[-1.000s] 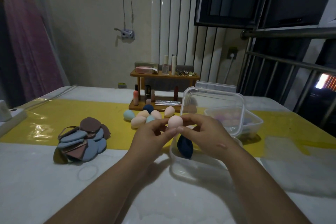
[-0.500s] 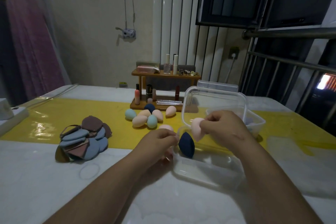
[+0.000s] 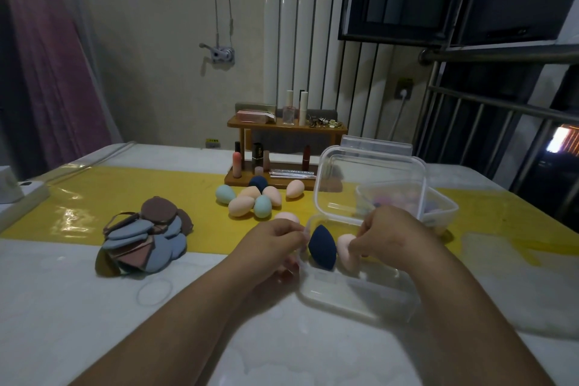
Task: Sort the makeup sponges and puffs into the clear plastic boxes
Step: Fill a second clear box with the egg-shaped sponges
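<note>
Far to the left of your left hand lies a heap of flat puffs [image 3: 145, 235], soft-looking discs and teardrops in blue, brown and dusty pink, overlapping each other on the edge of the glossy yellow runner [image 3: 94, 197]. Beyond your left hand, on the same runner, a cluster of egg-shaped sponges [image 3: 250, 199] rests together: peach, pale teal and one dark blue, all matte and smooth. One more pale pink sponge [image 3: 286, 217] lies just behind your knuckles.

Your left hand [image 3: 275, 244] is curled, fingers bent in, and it rests against the left wall of the clear box [image 3: 354, 291]; I cannot tell if it grips the wall or holds something small. Just to its right, inside the box, a navy sponge [image 3: 322, 247] stands upright, pointed at the top.

Your right hand [image 3: 388, 235] is over the box with fingers pinched narrowly around a light pink sponge [image 3: 346, 252], which is low inside the box and just beside the navy one. The hinged lid [image 3: 372, 185] stands open behind your right hand, transparent with rounded corners. Farther behind, to the right, a second clear tub [image 3: 438, 207] holds pastel pieces, too blurred to name.
</note>
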